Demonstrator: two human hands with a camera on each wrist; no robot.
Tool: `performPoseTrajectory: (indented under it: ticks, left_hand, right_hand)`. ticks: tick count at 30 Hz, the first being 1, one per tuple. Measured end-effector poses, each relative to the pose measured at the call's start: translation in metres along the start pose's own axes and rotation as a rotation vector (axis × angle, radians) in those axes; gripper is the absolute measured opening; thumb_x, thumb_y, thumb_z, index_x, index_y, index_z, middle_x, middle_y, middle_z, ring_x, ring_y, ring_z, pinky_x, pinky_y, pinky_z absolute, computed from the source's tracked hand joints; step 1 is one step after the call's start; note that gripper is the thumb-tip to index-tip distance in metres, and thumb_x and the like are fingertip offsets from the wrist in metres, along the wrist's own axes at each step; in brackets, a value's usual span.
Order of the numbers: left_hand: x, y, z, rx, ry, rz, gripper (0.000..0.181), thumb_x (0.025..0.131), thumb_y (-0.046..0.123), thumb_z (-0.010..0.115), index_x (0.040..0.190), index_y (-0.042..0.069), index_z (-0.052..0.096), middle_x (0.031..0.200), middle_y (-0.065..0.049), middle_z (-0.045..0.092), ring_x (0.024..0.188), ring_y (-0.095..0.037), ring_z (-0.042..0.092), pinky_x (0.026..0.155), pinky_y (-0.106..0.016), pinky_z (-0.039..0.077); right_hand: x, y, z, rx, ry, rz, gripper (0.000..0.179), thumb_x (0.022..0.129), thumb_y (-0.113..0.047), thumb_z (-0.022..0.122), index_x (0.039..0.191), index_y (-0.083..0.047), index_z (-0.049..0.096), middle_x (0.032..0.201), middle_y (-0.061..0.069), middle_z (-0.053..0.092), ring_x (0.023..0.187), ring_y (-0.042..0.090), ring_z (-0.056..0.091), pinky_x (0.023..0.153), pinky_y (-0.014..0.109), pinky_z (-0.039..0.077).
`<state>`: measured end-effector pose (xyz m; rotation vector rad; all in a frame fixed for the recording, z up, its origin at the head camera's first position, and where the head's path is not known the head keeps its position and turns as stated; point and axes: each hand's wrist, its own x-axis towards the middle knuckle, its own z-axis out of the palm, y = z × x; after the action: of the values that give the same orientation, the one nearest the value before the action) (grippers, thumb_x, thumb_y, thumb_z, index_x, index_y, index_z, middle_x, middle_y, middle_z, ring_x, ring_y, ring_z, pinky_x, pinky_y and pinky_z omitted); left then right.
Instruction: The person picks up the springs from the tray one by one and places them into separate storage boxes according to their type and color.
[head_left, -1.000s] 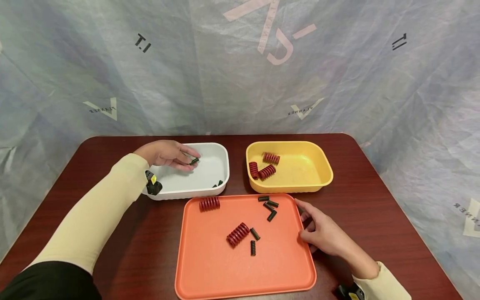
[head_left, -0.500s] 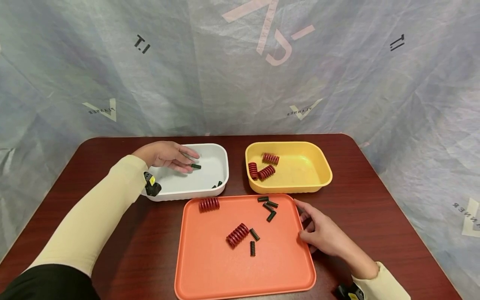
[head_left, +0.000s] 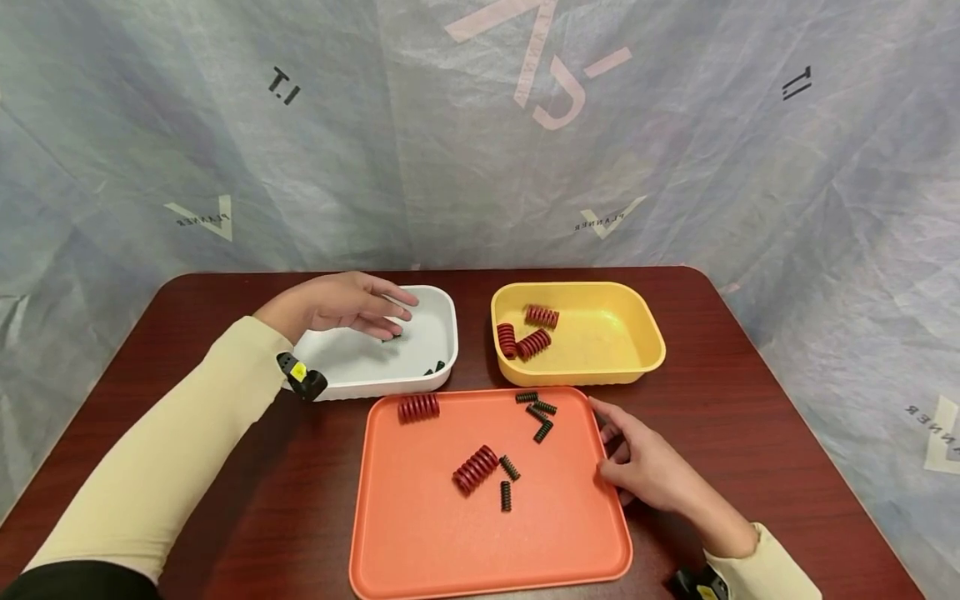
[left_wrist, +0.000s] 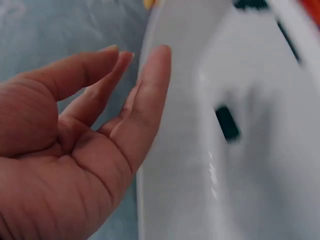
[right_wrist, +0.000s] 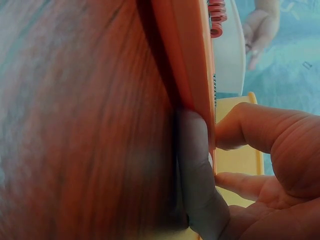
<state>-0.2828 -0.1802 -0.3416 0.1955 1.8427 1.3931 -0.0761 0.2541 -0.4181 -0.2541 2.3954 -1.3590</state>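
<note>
My left hand (head_left: pixel 341 304) is over the white bin (head_left: pixel 375 387), its fingers extended and nothing between them. Below them a small dark green spring (left_wrist: pixel 227 123) lies on the bin floor, partly hidden by the fingers in the head view. More small green springs (head_left: pixel 439 366) sit in the bin's near right corner. With thumb and fingers, my right hand (head_left: pixel 645 462) pinches the right rim of the orange tray (head_left: pixel 555 533). Two large red springs lie on the tray, one in the middle (head_left: pixel 476 470) and one at the far left (head_left: pixel 418 407). Several small green springs (head_left: pixel 536 412) are scattered there too.
At the back right, a yellow bin (head_left: pixel 592 377) contains three red springs (head_left: pixel 534 343). All of it stands on a dark red wooden table (head_left: pixel 750 433). A grey printed sheet (head_left: pixel 465 167) hangs behind the table.
A small green spring has left my left fingers and dropped onto the white bin's floor. That hand has then risen slightly, its fingers spreading. My right hand stays on the tray rim.
</note>
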Motion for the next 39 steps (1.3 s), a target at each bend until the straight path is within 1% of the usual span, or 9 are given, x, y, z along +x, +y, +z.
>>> performPoseTrajectory:
  ticks: [5, 7, 13, 18, 23, 27, 31, 35, 39]
  left_hand:
    - [-0.011, 0.015, 0.031, 0.072, -0.006, 0.122, 0.045, 0.104, 0.008, 0.061, 0.147, -0.004, 0.052, 0.137, -0.020, 0.061, 0.110, -0.029, 0.069, 0.098, -0.042, 0.058]
    - [-0.014, 0.019, 0.045, 0.090, -0.020, 0.168, 0.042, 0.104, 0.009, 0.061, 0.144, -0.005, 0.054, 0.135, -0.022, 0.061, 0.110, -0.031, 0.069, 0.096, -0.042, 0.059]
    - [-0.017, 0.024, 0.086, 0.087, -0.077, 0.241, 0.036, 0.105, 0.009, 0.060, 0.138, -0.004, 0.060, 0.130, -0.021, 0.064, 0.109, -0.034, 0.069, 0.093, -0.044, 0.061]
    - [-0.012, 0.021, 0.113, 0.100, -0.111, 0.240, 0.034, 0.105, 0.008, 0.059, 0.137, -0.003, 0.062, 0.126, -0.015, 0.068, 0.110, -0.036, 0.067, 0.092, -0.042, 0.061]
    - [-0.004, 0.012, 0.134, 0.061, -0.136, 0.222, 0.034, 0.104, 0.004, 0.058, 0.137, -0.006, 0.061, 0.129, -0.014, 0.068, 0.119, -0.040, 0.063, 0.096, -0.042, 0.059]
    - [0.000, 0.005, 0.145, 0.058, -0.168, 0.217, 0.033, 0.104, 0.002, 0.058, 0.136, -0.006, 0.062, 0.132, -0.018, 0.065, 0.122, -0.042, 0.061, 0.098, -0.045, 0.058]
    - [0.005, -0.001, 0.156, 0.068, -0.197, 0.184, 0.036, 0.103, 0.004, 0.059, 0.138, -0.004, 0.062, 0.137, -0.020, 0.063, 0.121, -0.041, 0.063, 0.098, -0.050, 0.057]
    - [0.012, -0.008, 0.163, 0.072, -0.207, 0.152, 0.036, 0.103, 0.004, 0.059, 0.138, -0.003, 0.062, 0.129, -0.021, 0.067, 0.113, -0.039, 0.068, 0.095, -0.053, 0.059]
    - [0.016, -0.012, 0.168, 0.101, -0.197, 0.138, 0.034, 0.103, 0.006, 0.060, 0.136, -0.001, 0.064, 0.122, -0.021, 0.069, 0.105, -0.037, 0.071, 0.091, -0.050, 0.061]
  right_hand:
    - [0.000, 0.000, 0.000, 0.001, 0.000, -0.006, 0.084, 0.089, 0.007, 0.067, 0.162, -0.004, 0.026, 0.110, 0.021, 0.052, 0.073, 0.028, 0.067, 0.044, 0.040, 0.059]
    - [0.000, 0.001, 0.000, 0.005, -0.001, -0.007, 0.084, 0.089, 0.008, 0.067, 0.161, -0.004, 0.026, 0.110, 0.021, 0.052, 0.073, 0.028, 0.067, 0.044, 0.040, 0.059]
    - [0.000, 0.000, 0.000, 0.010, -0.002, 0.003, 0.084, 0.089, 0.007, 0.067, 0.161, -0.004, 0.026, 0.110, 0.021, 0.051, 0.074, 0.028, 0.067, 0.044, 0.040, 0.059]
    - [0.000, -0.001, 0.001, 0.007, 0.004, 0.003, 0.085, 0.088, 0.008, 0.066, 0.161, -0.004, 0.026, 0.110, 0.022, 0.051, 0.074, 0.028, 0.067, 0.044, 0.040, 0.059]
    - [0.000, 0.000, 0.001, -0.001, 0.009, -0.003, 0.085, 0.087, 0.008, 0.067, 0.161, -0.004, 0.027, 0.109, 0.021, 0.052, 0.073, 0.028, 0.067, 0.043, 0.039, 0.059]
    - [0.001, 0.000, 0.001, -0.006, 0.011, -0.002, 0.085, 0.087, 0.008, 0.067, 0.161, -0.004, 0.027, 0.109, 0.021, 0.052, 0.073, 0.027, 0.067, 0.043, 0.039, 0.059]
    - [0.000, 0.000, 0.000, -0.002, 0.009, -0.001, 0.085, 0.087, 0.008, 0.066, 0.161, -0.004, 0.027, 0.109, 0.021, 0.052, 0.074, 0.028, 0.067, 0.044, 0.039, 0.059]
    - [0.001, 0.000, 0.000, -0.003, 0.007, -0.006, 0.084, 0.087, 0.008, 0.066, 0.161, -0.004, 0.027, 0.109, 0.021, 0.052, 0.074, 0.028, 0.067, 0.044, 0.039, 0.060]
    - [0.001, 0.001, 0.001, -0.008, 0.007, -0.011, 0.084, 0.087, 0.008, 0.066, 0.161, -0.003, 0.027, 0.109, 0.022, 0.052, 0.074, 0.027, 0.067, 0.044, 0.038, 0.059]
